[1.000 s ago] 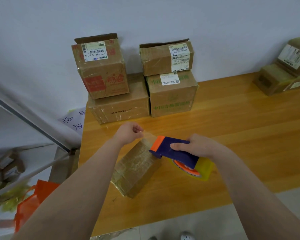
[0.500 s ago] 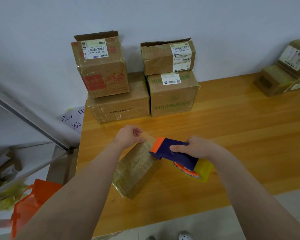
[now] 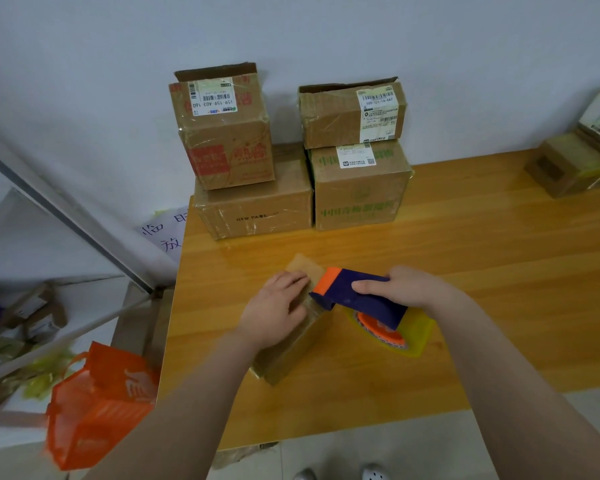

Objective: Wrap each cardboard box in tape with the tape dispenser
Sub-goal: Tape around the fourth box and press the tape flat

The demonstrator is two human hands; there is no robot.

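A small flat cardboard box (image 3: 293,355), taped over, lies on the wooden table (image 3: 465,271) in front of me. My left hand (image 3: 274,308) lies flat on its top, fingers pressing the tape down near the far end. My right hand (image 3: 407,289) grips the handle of the blue and orange tape dispenser (image 3: 352,294). The dispenser's orange front edge sits at the box's right side, and its yellow tape roll (image 3: 395,332) rests low beside the box.
Several taped cardboard boxes (image 3: 257,209) are stacked against the wall at the back of the table. More boxes (image 3: 575,154) sit at the far right. An orange bag (image 3: 97,407) stands on the floor left of the table, beside a metal rack (image 3: 66,209).
My left hand let go of the pinched tape end and now lies flat on the box top. The dispenser stayed at the box's right side.
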